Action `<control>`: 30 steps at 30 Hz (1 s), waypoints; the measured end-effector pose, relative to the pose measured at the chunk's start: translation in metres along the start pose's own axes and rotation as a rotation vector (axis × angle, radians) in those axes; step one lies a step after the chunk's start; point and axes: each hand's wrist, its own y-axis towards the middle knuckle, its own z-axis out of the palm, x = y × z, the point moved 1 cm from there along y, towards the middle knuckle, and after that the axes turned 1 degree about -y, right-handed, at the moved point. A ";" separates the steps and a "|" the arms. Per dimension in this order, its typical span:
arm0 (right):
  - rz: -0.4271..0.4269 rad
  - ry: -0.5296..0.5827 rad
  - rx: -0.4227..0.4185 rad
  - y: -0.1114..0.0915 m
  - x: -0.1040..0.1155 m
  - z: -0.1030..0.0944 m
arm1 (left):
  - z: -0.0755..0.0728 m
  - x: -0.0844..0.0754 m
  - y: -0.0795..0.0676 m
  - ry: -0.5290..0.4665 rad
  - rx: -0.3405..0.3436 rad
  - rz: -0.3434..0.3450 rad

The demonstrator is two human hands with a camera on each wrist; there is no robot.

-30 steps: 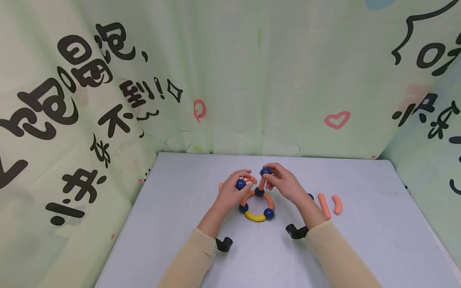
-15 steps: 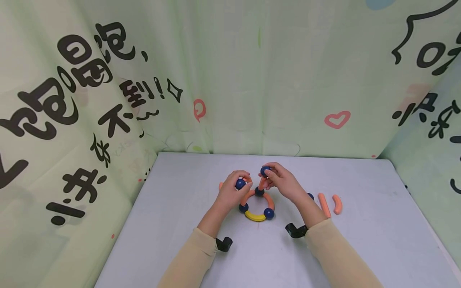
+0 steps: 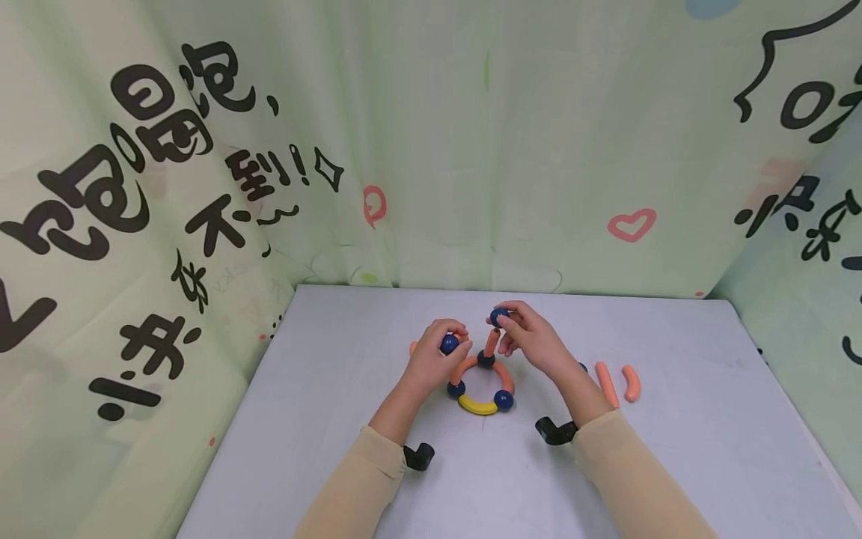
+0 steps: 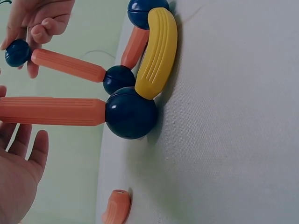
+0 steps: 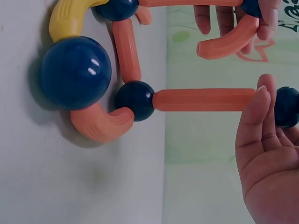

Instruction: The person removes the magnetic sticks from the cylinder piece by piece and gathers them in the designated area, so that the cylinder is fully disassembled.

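Observation:
On the table lies a ring of blue balls joined by a yellow curved stick (image 3: 478,406) and orange curved sticks (image 3: 503,376). My left hand (image 3: 428,361) grips a blue ball (image 3: 449,344) with a curved orange stick (image 5: 229,43) hanging from it. Beneath that ball, a straight orange stick (image 4: 53,111) stands on the ring's left ball (image 4: 131,113). My right hand (image 3: 534,340) pinches another blue ball (image 3: 500,317) just above a straight orange stick (image 3: 492,343) on the ring's back ball (image 3: 485,358). Fingers hide whether ball and stick touch.
Right of the right forearm lie a straight orange stick (image 3: 606,385) and a curved orange stick (image 3: 631,382). A blue ball (image 3: 583,367) is partly hidden behind that wrist. Another orange piece (image 3: 413,348) peeks out past the left hand. A printed curtain (image 3: 431,150) rises behind the table.
The right hand has risen slightly with its blue ball, and the top of the straight orange stick below now shows. The left hand stays in place.

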 end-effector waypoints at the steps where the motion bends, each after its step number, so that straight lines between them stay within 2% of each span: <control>1: 0.005 -0.005 -0.007 -0.001 0.000 -0.002 | 0.000 0.000 0.000 -0.002 0.001 -0.001; 7: 0.043 -0.044 -0.052 -0.004 -0.006 -0.014 | 0.001 0.000 0.000 -0.006 -0.008 -0.029; 13: 0.084 -0.100 -0.096 -0.008 -0.024 -0.032 | 0.002 0.001 -0.001 -0.015 -0.013 -0.026; 17: 0.137 -0.164 -0.112 -0.009 -0.041 -0.048 | 0.002 0.003 -0.001 -0.023 -0.014 -0.025; 24: 0.278 -0.250 -0.130 -0.012 -0.066 -0.073 | 0.003 0.003 -0.001 -0.031 -0.015 -0.049; 30: 0.267 -0.332 -0.133 -0.013 -0.076 -0.084 | 0.004 0.002 0.000 -0.037 -0.013 -0.064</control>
